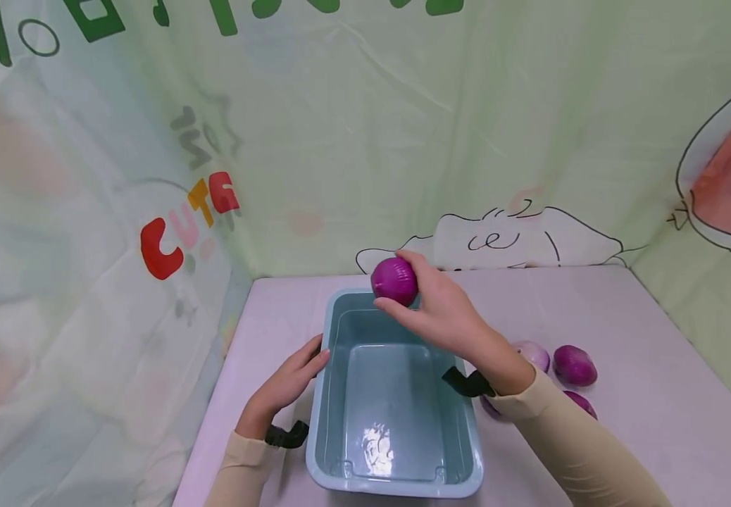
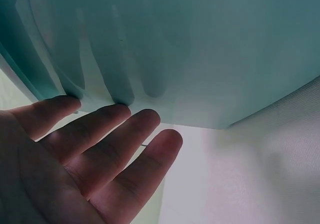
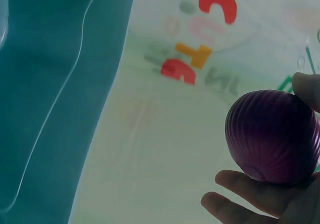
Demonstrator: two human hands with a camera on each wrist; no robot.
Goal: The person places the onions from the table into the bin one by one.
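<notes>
A purple onion is gripped between the thumb and fingers of my right hand, over the far end of a light blue plastic basin. In the right wrist view the onion shows its ribbed skin, held beside the basin's wall. My left hand rests against the basin's left side near the rim. From the left wrist view, the straight fingers of that left hand lie along the basin's outer wall. Nothing lies inside the basin.
Several more onions, among them a purple onion and a paler onion, lie on the table right of the basin, partly behind my right forearm. A pale cloth covers the table. Printed curtains hang behind and at both sides.
</notes>
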